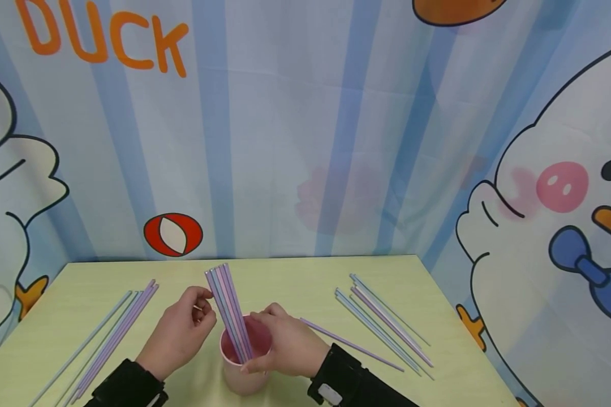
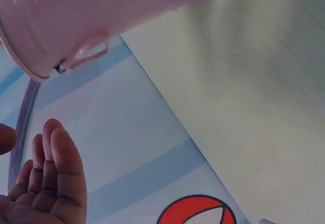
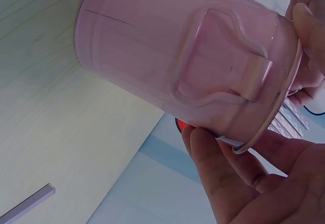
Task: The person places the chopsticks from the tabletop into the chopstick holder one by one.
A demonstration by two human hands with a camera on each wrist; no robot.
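Observation:
A pink metal cup [image 1: 245, 380] with small wire side handles stands near the front of the table, and a bundle of purple, pink and blue-grey straws [image 1: 227, 308] leans leftward in it. My right hand [image 1: 294, 342] grips the cup by its rim from the right; in the right wrist view its fingers [image 3: 205, 155] sit against the wall just under the rim. Beside the upper part of the straws is my left hand [image 1: 180, 329], fingers loosely bent. The left wrist view shows those fingers [image 2: 66, 158] apart from the cup, with nothing held between them.
To the left lies a group of blue, green and purple straws [image 1: 114, 333]. More straws [image 1: 382, 325] lie spread on the right, and a lone purple straw [image 1: 353, 343] rests nearer the right hand. A printed duck curtain [image 1: 285, 141] hangs behind the table [image 1: 295, 277].

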